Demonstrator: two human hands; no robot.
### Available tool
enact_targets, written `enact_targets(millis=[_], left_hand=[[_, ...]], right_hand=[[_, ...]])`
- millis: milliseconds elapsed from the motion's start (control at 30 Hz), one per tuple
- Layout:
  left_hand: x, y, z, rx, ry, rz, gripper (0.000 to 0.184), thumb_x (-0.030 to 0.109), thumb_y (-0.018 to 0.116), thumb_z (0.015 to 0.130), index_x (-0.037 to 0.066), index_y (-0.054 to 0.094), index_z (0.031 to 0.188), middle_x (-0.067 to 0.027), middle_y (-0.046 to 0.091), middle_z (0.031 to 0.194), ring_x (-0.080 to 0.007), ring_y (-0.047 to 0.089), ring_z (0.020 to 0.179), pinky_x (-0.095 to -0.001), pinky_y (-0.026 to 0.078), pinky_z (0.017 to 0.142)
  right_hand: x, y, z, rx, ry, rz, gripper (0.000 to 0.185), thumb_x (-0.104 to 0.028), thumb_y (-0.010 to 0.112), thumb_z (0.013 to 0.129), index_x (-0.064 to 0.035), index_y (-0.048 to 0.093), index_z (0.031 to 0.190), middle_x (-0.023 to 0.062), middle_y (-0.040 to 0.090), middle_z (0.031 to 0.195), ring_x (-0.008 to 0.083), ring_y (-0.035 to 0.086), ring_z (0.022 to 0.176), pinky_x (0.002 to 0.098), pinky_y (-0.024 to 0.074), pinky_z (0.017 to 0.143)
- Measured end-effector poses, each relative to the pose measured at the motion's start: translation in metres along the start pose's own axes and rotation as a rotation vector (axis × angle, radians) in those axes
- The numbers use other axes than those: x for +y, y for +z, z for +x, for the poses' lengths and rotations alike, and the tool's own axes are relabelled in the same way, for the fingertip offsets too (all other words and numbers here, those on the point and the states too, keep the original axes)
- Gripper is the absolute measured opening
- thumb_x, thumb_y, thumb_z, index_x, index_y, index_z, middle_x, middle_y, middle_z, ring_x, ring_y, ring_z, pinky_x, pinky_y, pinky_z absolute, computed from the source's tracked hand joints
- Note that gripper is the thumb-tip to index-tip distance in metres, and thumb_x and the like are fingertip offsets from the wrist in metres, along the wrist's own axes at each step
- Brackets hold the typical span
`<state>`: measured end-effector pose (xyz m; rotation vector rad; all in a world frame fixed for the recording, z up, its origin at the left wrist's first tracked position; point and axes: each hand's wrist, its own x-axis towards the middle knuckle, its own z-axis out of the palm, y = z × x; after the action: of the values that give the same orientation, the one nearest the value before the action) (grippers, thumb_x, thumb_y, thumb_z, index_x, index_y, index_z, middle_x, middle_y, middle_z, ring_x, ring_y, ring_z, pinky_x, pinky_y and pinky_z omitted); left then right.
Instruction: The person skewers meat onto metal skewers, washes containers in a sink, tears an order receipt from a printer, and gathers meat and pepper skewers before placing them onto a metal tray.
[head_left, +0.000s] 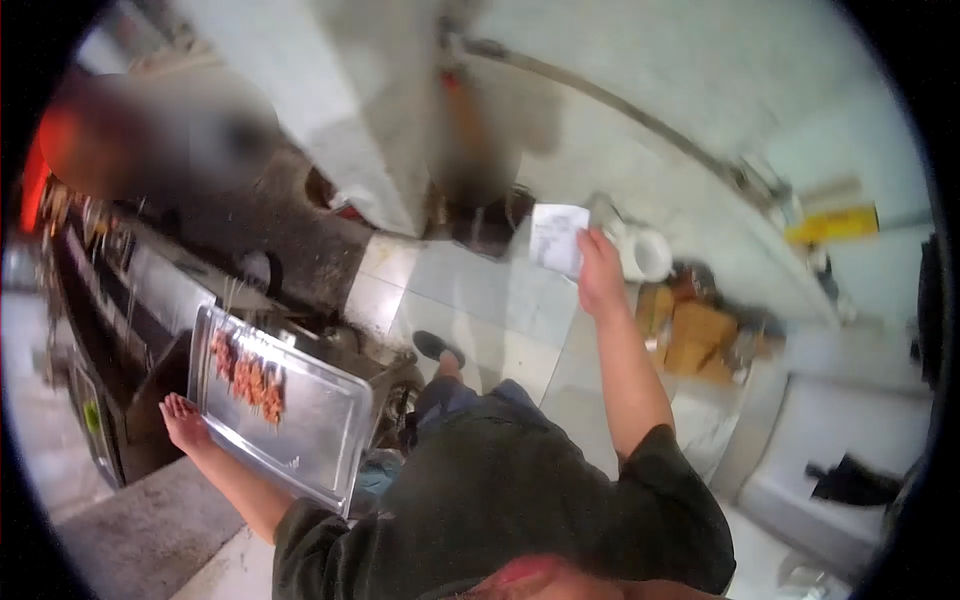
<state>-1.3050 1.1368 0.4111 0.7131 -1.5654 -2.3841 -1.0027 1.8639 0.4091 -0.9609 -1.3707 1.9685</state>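
On the left, a shiny metal tray [320, 430] carries several meat skewers [245, 378], bunched toward its far left part, with thin sticks poking past the rim. My left hand [186, 423] is at the tray's left edge, my forearm running along its near side. The fingertips show beside the rim, and the tray hides part of the grip. Out in front to the right, my right hand [600, 272] pinches a white printed paper slip [557, 238] by its right edge. The print is too blurred to read.
A long grill-like metal stand [130, 330] runs along the left. Cardboard boxes [697, 335] and a white roll-shaped container [648, 255] are by the right wall. Pale tiles [470, 290] cover the floor by my foot. A blurred shape, possibly a person, is at upper left.
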Motion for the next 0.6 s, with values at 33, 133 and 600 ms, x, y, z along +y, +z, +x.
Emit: enact_targets(millis=[33, 133, 600], left_hand=[[-0.016, 0.005, -0.014, -0.170, -0.040, 0.035, 0.030, 0.030, 0.052, 0.093, 0.006, 0.052, 0.111, -0.0025, 0.059, 0.100, -0.0145, 0.056, 0.086, -0.0261, 0.048, 0.073], [-0.061, 0.088, -0.107, -0.316, -0.096, 0.046, 0.024, 0.029, 0.051, 0.093, 0.007, 0.057, 0.100, -0.0007, 0.060, 0.091, -0.0121, 0.056, 0.083, -0.0264, 0.047, 0.072], [-0.370, 0.332, -0.337, -1.337, -0.101, 1.120, 0.015, 0.018, 0.052, 0.090, 0.005, 0.055, 0.083, -0.0013, 0.055, 0.071, -0.0095, 0.048, 0.055, -0.0219, 0.037, 0.050]], right_hand=[[-0.002, -0.024, -0.016, 0.035, -0.003, 0.059, 0.027, -0.016, 0.052, 0.091, 0.0042, 0.057, 0.108, 0.0058, 0.060, 0.101, 0.0133, 0.054, 0.092, 0.0263, 0.0414, 0.084], [-0.006, -0.103, -0.063, 0.154, -0.032, 0.203, 0.027, -0.017, 0.052, 0.091, 0.0042, 0.057, 0.107, 0.0051, 0.060, 0.098, 0.0123, 0.053, 0.090, 0.0256, 0.0415, 0.082], [0.015, -0.328, -0.238, 0.788, -0.201, 0.418, 0.025, -0.016, 0.049, 0.092, 0.0039, 0.057, 0.104, 0.0039, 0.059, 0.089, 0.0111, 0.052, 0.081, 0.0256, 0.0423, 0.071]])
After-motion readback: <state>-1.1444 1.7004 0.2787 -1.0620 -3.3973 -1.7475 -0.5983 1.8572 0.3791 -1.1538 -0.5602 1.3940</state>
